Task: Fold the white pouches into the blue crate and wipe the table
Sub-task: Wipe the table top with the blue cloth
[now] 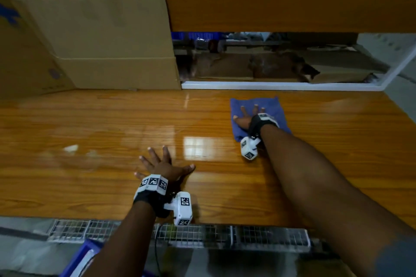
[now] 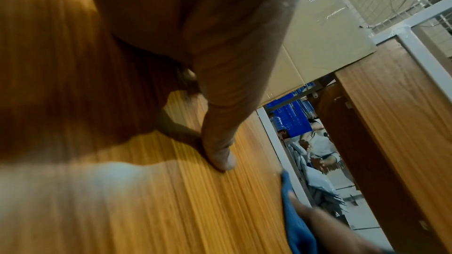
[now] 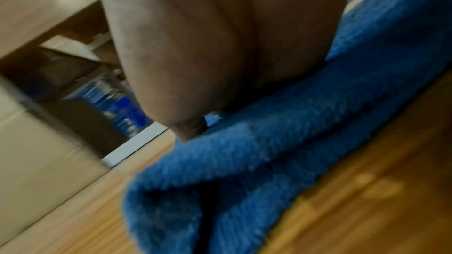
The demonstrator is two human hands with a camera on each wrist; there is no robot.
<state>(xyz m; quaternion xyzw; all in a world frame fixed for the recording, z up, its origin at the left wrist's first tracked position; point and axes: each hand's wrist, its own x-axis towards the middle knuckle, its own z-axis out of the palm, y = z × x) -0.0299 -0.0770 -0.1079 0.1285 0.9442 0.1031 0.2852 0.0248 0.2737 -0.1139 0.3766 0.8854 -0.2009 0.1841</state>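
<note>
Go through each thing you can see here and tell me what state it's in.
blue cloth: lying rumpled on the table, pressed under the right hand.
right hand: fingers spread, flat on the cloth.
left hand: fingers spread, flat on bare wood.
table: glossy, no pouches on it.
cardboard boxes: stacked at the back left.

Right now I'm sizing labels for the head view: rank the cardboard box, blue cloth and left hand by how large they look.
1. cardboard box, clearly largest.
2. blue cloth and left hand look alike; the right hand hides part of the cloth, and the left hand is nearer the camera, so unranked.
</note>
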